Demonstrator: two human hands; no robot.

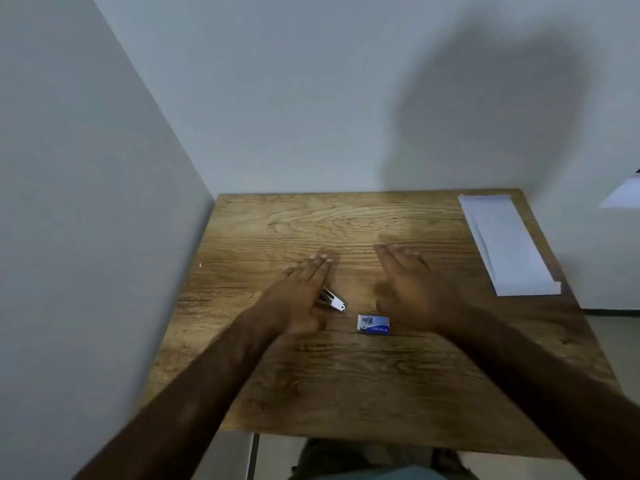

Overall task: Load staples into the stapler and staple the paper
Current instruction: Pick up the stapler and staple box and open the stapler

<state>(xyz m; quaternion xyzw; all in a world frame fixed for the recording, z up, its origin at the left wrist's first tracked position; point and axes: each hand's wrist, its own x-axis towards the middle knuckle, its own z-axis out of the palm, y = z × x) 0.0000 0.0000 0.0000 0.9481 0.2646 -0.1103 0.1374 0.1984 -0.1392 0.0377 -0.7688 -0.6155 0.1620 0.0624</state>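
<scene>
Your left hand (pixel 298 292) and right hand (pixel 412 289), both flat and empty, flank the stapler (pixel 334 301) and staple box (pixel 373 324) mid-table (pixel 346 393); paper (pixel 509 244) lies along the far right edge.

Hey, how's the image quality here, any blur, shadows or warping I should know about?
Head view: both hands, left and right, are smeared by motion blur; the stapler and the staple box are soft, so the print on the box is unreadable; a big soft shadow falls on the back wall; the wide lens bends the table edges and the wall corner.
</scene>
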